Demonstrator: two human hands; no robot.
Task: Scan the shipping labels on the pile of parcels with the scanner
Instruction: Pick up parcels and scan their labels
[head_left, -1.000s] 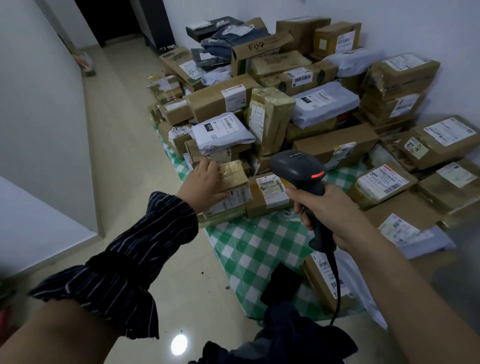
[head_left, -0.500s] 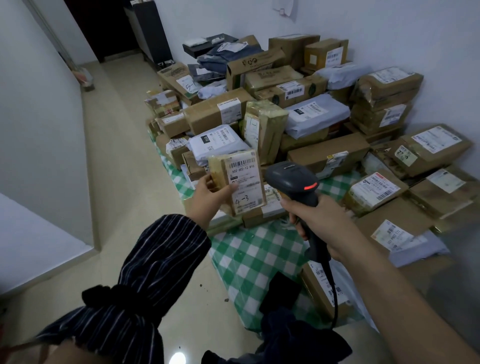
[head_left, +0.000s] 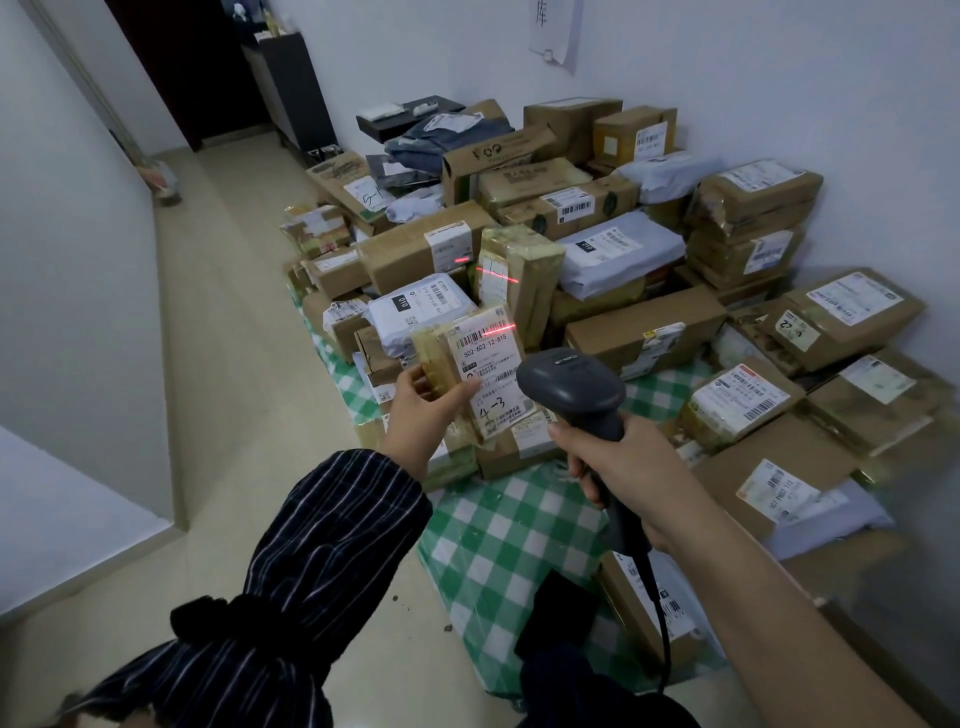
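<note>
Grasped in the left hand is a small tape-wrapped brown parcel, pinched between thumb and fingers along its left edge and raised clear of the pile of brown cartons and grey mailer bags that lies on the green-and-white checked cloth; the parcel's white shipping label, marked "4-3" by hand, is turned up towards the camera. Clenched in the right hand is the handle of the dark grey pistol-grip barcode scanner, whose head is held just beside the lower right of the label and whose cable is seen trailing down below the wrist. A red scan line is cast across the top right corner of the label, near the right end of the printed barcode, and is spilled onto a tall wrapped parcel behind. For a clean read, it is judged that the beam should be brought lower and leftward so that the whole barcode is crossed, the label kept flat and steady, and the scanner drawn back a little from the label. The left forearm, in a dark striped sleeve, is extended forward with the wrist bent upward; the bare right forearm is angled in from the lower right, the scanner being pointed forward and to the left
</note>
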